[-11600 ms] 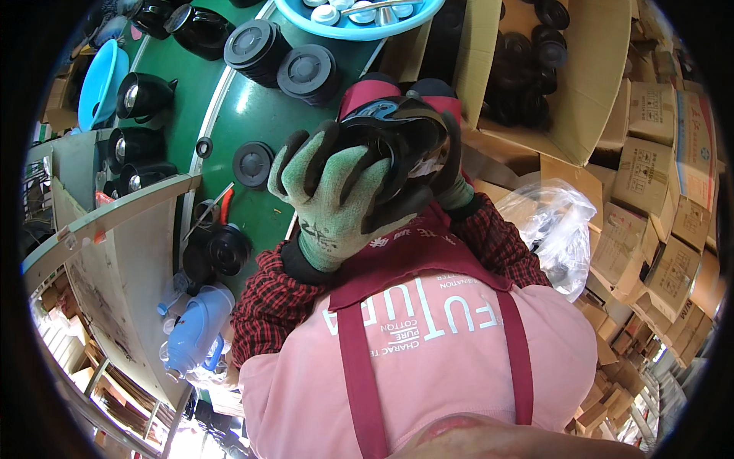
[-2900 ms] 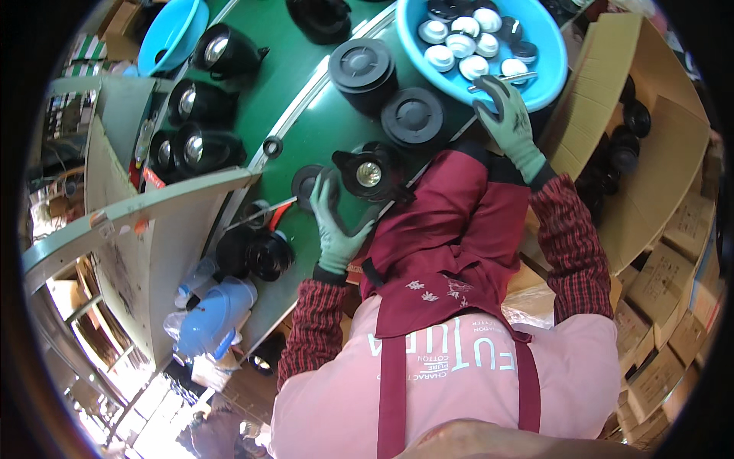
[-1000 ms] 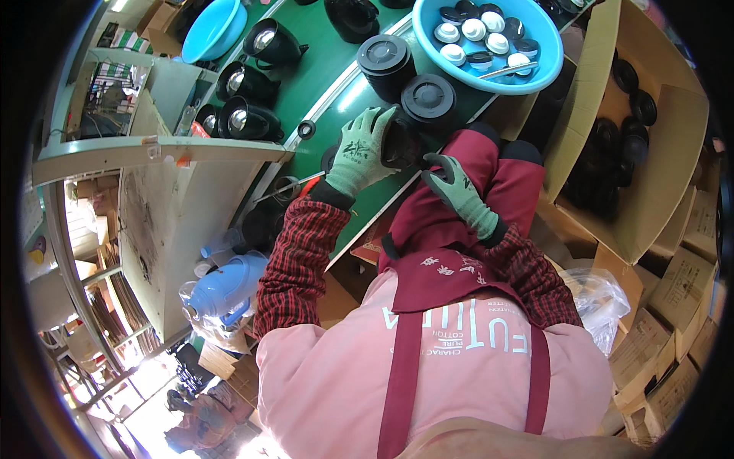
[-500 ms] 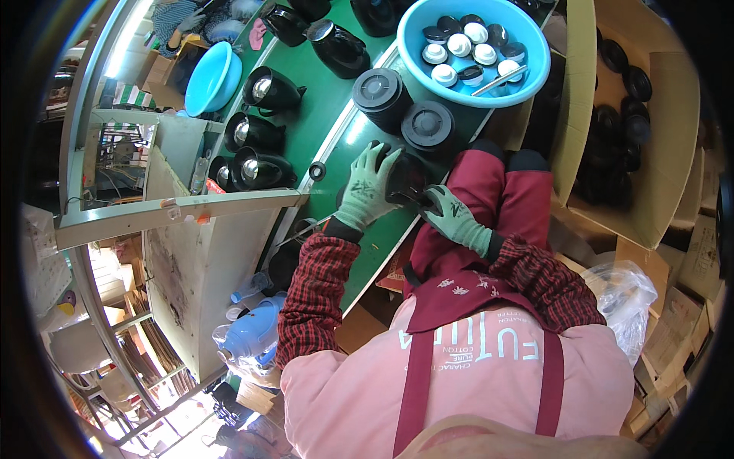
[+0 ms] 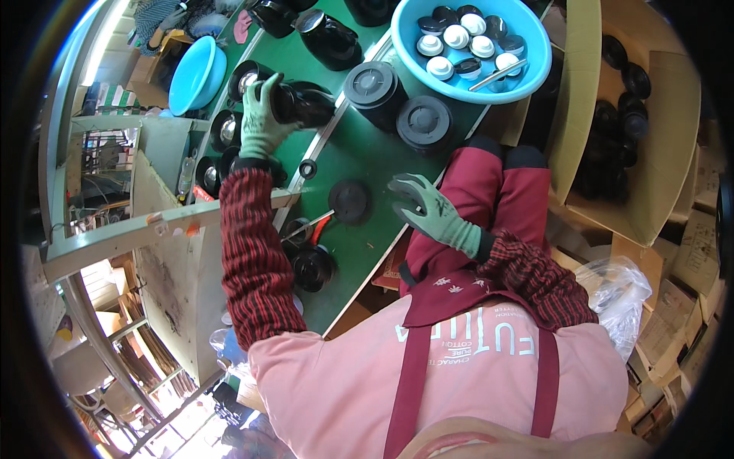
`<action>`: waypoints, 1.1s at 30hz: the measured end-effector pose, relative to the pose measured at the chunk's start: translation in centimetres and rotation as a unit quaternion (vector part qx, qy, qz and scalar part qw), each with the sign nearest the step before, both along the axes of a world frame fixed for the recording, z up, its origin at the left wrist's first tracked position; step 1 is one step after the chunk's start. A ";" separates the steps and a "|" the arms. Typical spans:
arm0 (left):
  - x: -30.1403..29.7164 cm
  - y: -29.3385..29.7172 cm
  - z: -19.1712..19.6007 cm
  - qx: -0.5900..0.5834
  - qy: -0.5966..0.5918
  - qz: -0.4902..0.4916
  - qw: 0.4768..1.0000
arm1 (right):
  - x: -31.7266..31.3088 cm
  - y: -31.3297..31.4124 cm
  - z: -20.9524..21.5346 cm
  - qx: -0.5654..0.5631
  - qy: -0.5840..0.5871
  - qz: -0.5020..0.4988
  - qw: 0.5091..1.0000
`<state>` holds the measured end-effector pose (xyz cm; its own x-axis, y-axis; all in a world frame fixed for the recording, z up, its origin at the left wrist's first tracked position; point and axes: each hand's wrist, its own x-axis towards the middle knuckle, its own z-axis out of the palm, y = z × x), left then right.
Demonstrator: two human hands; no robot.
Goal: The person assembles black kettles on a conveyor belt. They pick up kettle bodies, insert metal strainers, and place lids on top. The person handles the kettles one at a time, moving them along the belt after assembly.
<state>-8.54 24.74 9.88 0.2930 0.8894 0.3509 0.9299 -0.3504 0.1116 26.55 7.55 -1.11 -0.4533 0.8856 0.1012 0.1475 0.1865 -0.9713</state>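
In a pale green work glove, my left hand [image 5: 264,126] is wrapped around a glossy black jug [image 5: 310,105] that lies tilted over the green table, beside other dark jugs. My right hand [image 5: 436,213], gloved the same way, hovers by the near table edge with fingers apart and nothing in it. Between the hands, on the table, lie a flat black disc [image 5: 350,202] and a small black ring [image 5: 307,169]. Closer to me sits a round black part [image 5: 313,268] beside a tool with a red handle [image 5: 321,229]. What lies under my left palm is hidden.
Stacked dark grey round parts [image 5: 372,88] and another [image 5: 424,122] stand beside a blue basin [image 5: 470,96] of white and black caps. To the right is a cardboard box [image 5: 657,183] of black parts. A metal frame bar [image 5: 168,233] crosses at left; another blue basin [image 5: 199,75] is beyond.
My left hand has moved left and away with the black jug. My right hand has let go of it and opened. The disc and red handle have come into sight.
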 end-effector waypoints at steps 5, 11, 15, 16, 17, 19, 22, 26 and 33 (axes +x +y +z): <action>-2.7 9.3 -3.5 -0.079 0.019 0.046 0.996 | 3.9 -0.6 -2.0 -0.081 -0.005 -0.043 0.996; -4.0 13.6 -4.4 -0.111 0.039 0.039 0.992 | 5.4 -0.6 -3.8 -0.192 0.012 -0.072 0.979; -5.9 12.4 -4.3 0.011 -0.125 0.099 0.987 | 5.6 0.7 -2.9 -0.185 -0.043 -0.038 0.981; -5.1 13.0 -4.9 0.065 -0.407 -0.002 0.911 | 5.0 0.8 -3.3 -0.127 -0.031 -0.056 0.990; -4.7 12.6 -5.6 0.002 -0.533 0.044 0.845 | 4.9 0.6 -3.3 -0.139 -0.027 -0.053 0.988; -8.8 12.3 -8.2 -0.021 -0.576 0.107 0.810 | 4.8 0.5 -3.5 -0.162 -0.022 -0.034 0.986; -5.6 13.1 -9.7 -0.052 -0.496 0.134 0.857 | 5.3 -0.1 -3.8 -0.234 -0.021 -0.015 0.972; -4.4 14.4 -11.1 0.025 -0.429 0.246 0.869 | 6.0 -0.9 -5.4 -0.217 -0.010 0.006 0.976; -3.4 13.1 -11.1 0.168 -0.343 0.234 0.894 | 6.5 0.9 -5.7 -0.258 -0.030 0.043 0.965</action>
